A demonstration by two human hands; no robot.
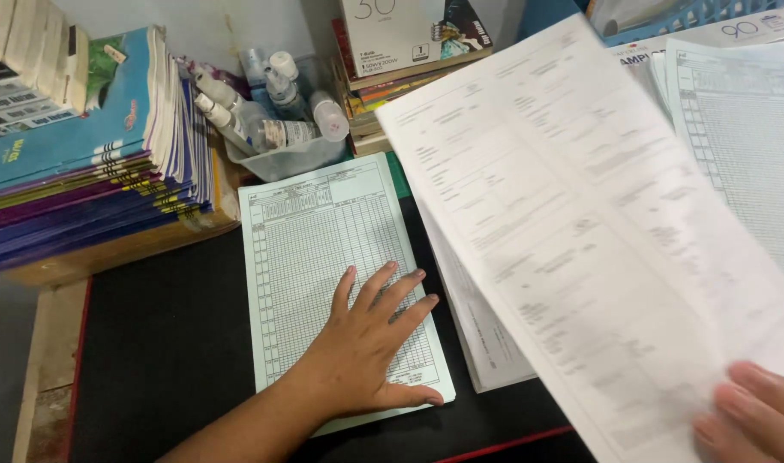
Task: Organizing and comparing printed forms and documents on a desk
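- Here: left hand point(363, 343) flat, fingers spread, pressing down on a pale green form point(323, 249); nothing clasped, palm simply resting on the lower right part of the sheet.
- Green form lying on the black mat point(169, 343) of the bench, squared up, seemingly the top of a thin stack, already set down.
- Right hand point(752, 416) at the lower right corner of view, only fingertips showing; grip closed on the bottom edge of a white sheet point(580, 223), pinched between fingers and, presumably, a thumb hidden beneath.
- White sheet raised off the bench, tilted and blurred, so in the air rather than laid anywhere; not yet placed.
- Beneath it, partly covered, another white stack point(486, 343) just beside the green form, touching or nearly so; cannot tell which.
- More gridded sheets point(743, 146) at the far right, behind the lifted page, apparently unsorted.
- Judged from the lie of things: green pile down and steadied, one white page in hand, further papers left to go through; roughly midway at best.
- Around: a stack of books point(92, 171) at the left, a clear tub of small bottles point(272, 120) behind the green form, boxes point(409, 43) at the back.
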